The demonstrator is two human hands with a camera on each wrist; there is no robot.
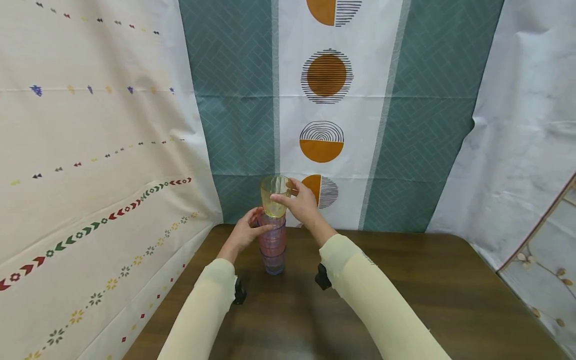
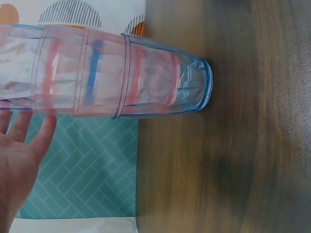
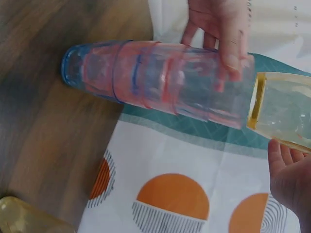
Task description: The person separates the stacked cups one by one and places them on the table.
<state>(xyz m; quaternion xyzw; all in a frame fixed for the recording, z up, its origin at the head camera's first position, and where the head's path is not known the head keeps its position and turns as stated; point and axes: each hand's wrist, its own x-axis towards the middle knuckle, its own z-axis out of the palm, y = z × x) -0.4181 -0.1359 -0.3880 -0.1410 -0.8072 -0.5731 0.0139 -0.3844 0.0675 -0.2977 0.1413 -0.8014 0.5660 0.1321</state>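
A stack of nested clear plastic cups, pink and blue, stands upright on the table. My left hand grips the upper part of the stack, thumb on the near side and fingers behind. In the left wrist view the stack shows its blue base on the wood. My right hand holds a clear yellow cup upright by its side, thumb in front. The thick base of the yellow cup is right at the mouth of the top cup in the right wrist view.
Another yellow clear item shows at the lower left corner of the right wrist view, partly cut off. A brown wooden table lies under the stack. Patterned cloths hang behind and at both sides.
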